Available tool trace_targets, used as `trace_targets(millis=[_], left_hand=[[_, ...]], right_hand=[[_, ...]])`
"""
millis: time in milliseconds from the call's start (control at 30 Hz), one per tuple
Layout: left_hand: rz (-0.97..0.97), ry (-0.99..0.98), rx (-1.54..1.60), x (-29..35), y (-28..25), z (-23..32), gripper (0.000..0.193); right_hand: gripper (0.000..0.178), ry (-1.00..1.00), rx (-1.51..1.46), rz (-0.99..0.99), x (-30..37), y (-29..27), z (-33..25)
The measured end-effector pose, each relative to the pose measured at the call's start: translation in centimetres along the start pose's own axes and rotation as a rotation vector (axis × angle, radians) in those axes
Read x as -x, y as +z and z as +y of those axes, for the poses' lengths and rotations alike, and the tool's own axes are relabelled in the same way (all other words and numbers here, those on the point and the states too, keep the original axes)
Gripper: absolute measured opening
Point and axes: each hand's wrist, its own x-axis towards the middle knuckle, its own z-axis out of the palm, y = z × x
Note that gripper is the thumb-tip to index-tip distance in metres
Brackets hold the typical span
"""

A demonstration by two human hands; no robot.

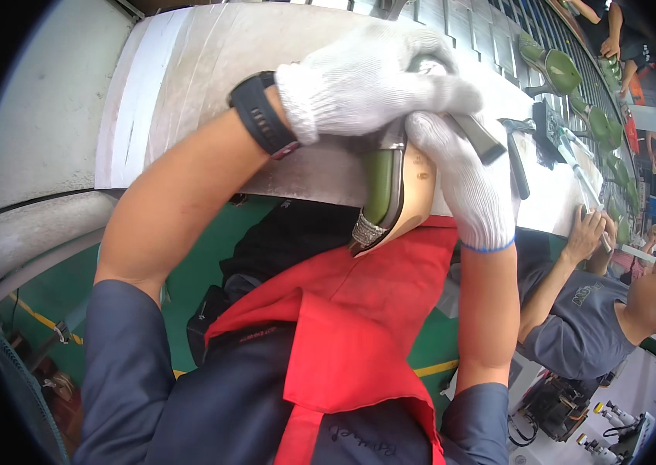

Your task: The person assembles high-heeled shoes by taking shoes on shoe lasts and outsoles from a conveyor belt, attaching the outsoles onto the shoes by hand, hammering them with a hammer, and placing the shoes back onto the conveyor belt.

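In the head view, a high-heeled shoe with olive-green upper, glittering silver band and tan sole [415, 190] is held up near the edge of a long counter with a pale, whitish covering [212, 77], its toe pointing down toward the wearer. The right hand in a white knitted glove with blue-trimmed cuff [463, 174] is closed in a firm grip, its thumb against the shoe's heel end. The left hand in a matching white glove [378, 81], above the shoe, has its fingers curled inward; I cannot tell how tightly its grip closes or on what. A flat grey bar [479, 139] juts out between the gloves, right of the shoe's heel end; which hand has it is hidden.

Farther right of the shoe, a dark hammer-like tool [519, 163] lies on the counter. Beyond the shoe runs a slatted metal rack [491, 35], with a row of green heeled shoes [564, 71] along it. Below the shoe spread a bright red apron [359, 341] and a green floor [65, 283]; well right of it, a co-worker in a grey shirt [583, 329] handles a slim tool.
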Motion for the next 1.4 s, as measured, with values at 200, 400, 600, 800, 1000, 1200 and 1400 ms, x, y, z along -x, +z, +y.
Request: trace_targets(millis=[200,400,600,800,1000,1200,1400], left_hand=[[0.168,0.143,-0.199,6.0,-3.7,-0.4,0.07],[0.335,0.292,-0.456,13.4,1.9,0.3,0.087],[0.322,0.302,-0.428,12.4,2.3,0.1,0.08],[0.19,0.314,-0.493,12.3,2.0,0.4,0.086],[0.253,0.286,-0.438,11.9,2.6,0.6,0.076],[0.315,0.287,-0.399,12.1,3.1,0.6,0.079],[0.233,0.19,-0.25,14.0,6.3,3.9,0.075]], right_hand=[[0.062,-0.022,0.075,-0.18,2.1,-2.2,-1.1],[0.091,-0.561,0.99,-0.014,1.1,-5.3,0.7],[0.096,-0.624,0.796,-0.098,-0.2,-5.8,1.8],[0.08,-0.54,0.748,-0.066,0.5,-4.9,1.1],[0.072,-0.46,0.703,-0.076,0.4,-4.3,-0.2],[0.051,-0.556,0.607,0.313,5.3,-2.4,3.7],[0.048,0.291,-0.678,0.039,11.3,2.2,6.7]])
